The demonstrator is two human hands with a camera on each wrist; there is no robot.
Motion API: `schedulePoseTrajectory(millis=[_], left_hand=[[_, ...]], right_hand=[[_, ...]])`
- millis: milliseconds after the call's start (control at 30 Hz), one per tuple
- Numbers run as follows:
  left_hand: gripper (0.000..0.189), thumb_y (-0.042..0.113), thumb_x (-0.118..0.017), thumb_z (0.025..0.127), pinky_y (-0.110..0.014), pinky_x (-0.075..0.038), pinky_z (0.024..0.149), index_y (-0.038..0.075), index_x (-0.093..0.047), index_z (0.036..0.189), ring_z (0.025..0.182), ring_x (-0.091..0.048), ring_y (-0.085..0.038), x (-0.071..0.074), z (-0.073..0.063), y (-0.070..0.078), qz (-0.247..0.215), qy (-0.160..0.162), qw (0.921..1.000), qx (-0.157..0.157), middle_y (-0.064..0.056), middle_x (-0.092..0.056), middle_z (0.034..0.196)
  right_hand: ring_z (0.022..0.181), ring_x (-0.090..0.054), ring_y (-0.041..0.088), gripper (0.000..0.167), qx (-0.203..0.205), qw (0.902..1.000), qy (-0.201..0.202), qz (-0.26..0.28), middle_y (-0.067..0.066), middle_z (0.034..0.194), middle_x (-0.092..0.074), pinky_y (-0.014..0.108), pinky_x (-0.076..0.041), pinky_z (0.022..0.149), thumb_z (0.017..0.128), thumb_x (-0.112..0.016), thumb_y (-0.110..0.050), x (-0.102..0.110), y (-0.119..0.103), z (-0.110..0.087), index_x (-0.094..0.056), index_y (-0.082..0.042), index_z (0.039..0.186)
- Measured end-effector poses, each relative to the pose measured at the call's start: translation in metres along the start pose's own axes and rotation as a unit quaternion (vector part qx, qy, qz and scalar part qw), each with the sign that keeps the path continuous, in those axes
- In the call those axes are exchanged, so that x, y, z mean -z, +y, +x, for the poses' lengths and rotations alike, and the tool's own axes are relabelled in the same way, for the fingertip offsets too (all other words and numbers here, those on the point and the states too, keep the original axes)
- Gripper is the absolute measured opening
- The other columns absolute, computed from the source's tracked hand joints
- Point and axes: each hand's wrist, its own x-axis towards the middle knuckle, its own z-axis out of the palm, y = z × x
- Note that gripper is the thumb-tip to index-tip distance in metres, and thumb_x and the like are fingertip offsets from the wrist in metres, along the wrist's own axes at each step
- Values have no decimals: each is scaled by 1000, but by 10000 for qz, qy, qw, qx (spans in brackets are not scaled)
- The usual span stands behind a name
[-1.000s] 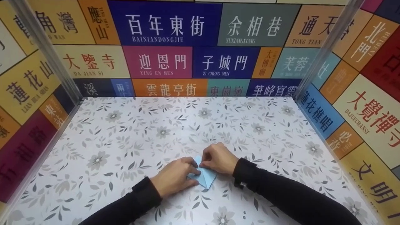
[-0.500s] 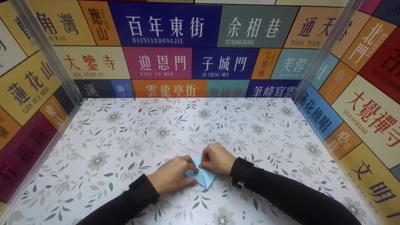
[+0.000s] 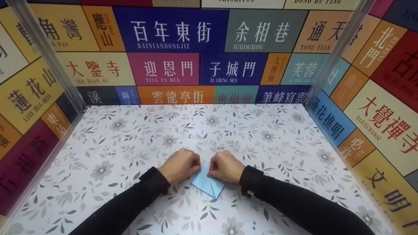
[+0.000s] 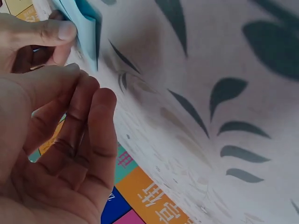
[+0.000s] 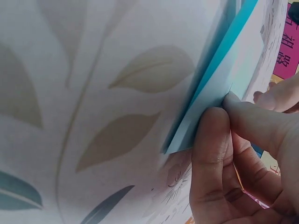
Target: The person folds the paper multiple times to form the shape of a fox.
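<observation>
A small light-blue folded paper [image 3: 202, 185] lies on the table in front of me, its flaps meeting at a point on the near side. My right hand [image 3: 226, 167] pinches it along its right part; in the right wrist view, thumb and index finger are at the paper's edge [image 5: 212, 93]. My left hand [image 3: 181, 165] is bent at the paper's upper left, fingertips right at the edge. The left wrist view shows the left hand [image 4: 70, 126] loosely curled, nothing visible between thumb and fingers, and the paper [image 4: 86, 28] just beyond its fingertips.
The table [image 3: 130, 140] has a white cover with grey flowers and leaves. Upright panels with coloured Chinese street-name signs [image 3: 169, 31] stand at the back and both sides. Clear strips [image 3: 333, 55] run along their corners.
My left hand has come off the paper's left part and moved up to its far edge, uncovering more of the blue surface. The right hand keeps its place, and the view has tilted up slightly.
</observation>
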Motion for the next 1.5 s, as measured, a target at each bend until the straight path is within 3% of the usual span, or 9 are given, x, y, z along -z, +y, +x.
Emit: schedulePoseTrajectory(millis=[200, 367, 633, 800, 933, 1167, 1400, 1500], left_hand=[[11, 13, -91, 98, -33, -58, 69, 12, -85, 89, 71, -66, -14, -3, 23, -4, -284, -206, 9980, 517, -2, -81, 82], [14, 17, -93, 97, -27, -52, 69, 14, -86, 85, 70, -62, -11, -4, 35, -6, -612, -498, 9915, 1039, 3, -77, 77], [15, 17, -95, 94, -20, -47, 60, 11, -86, 84, 59, -58, -7, 1, 41, -11, -1012, -739, 9854, 1149, 4, -76, 71], [18, 18, -97, 93, -20, -46, 54, 12, -84, 83, 57, -57, -7, -1, 43, -16, -1231, -957, 9768, 1467, 8, -70, 69], [19, 16, -98, 91, -21, -46, 55, 13, -83, 81, 58, -58, -9, -3, 42, -15, -1296, -907, 9736, 1644, 8, -71, 69], [17, 15, -98, 91, -21, -45, 58, 10, -85, 81, 59, -58, -8, 0, 37, -8, -1010, -752, 9819, 1417, 7, -73, 68], [16, 11, -99, 89, -21, -47, 57, 9, -86, 80, 56, -58, -8, 7, 33, -6, -1003, -968, 9808, 1366, 3, -76, 68], [16, 9, -99, 88, -22, -48, 62, 8, -86, 79, 61, -58, -8, 5, 30, -3, -825, -801, 9871, 1118, 0, -78, 70]], right_hand=[[61, -56, 0, 15, -45, 10000, 15, 17, 1, 69, -79, 20, -50, 63, 87, -99, -7, 0, 1, -1, -86, -9, 80], [62, -57, 0, 14, -89, 10000, 4, 43, 1, 70, -79, 20, -50, 63, 88, -98, -7, -1, 0, -2, -86, -9, 81], [61, -56, 0, 17, -119, 9998, 110, 103, 0, 68, -78, 20, -48, 62, 88, -99, -6, -1, -1, -2, -85, -9, 79], [61, -57, 1, 17, -123, 9998, 106, 94, 0, 68, -77, 21, -49, 62, 88, -99, -6, 0, -1, -2, -85, -10, 79], [61, -57, 0, 16, -136, 9998, 70, 104, 0, 68, -78, 20, -49, 63, 88, -98, -6, 0, 0, -2, -85, -10, 80], [61, -58, 1, 14, -187, 9998, -13, 112, 0, 69, -78, 20, -49, 62, 90, -97, -7, -1, -2, -2, -86, -10, 82], [61, -58, 0, 13, -136, 9998, -43, 148, 1, 70, -79, 19, -49, 62, 89, -97, -6, 0, 0, -1, -86, -9, 82], [61, -57, 0, 14, -87, 9999, -25, 147, 1, 69, -79, 19, -48, 62, 89, -97, -5, 0, 1, -1, -86, -8, 81]])
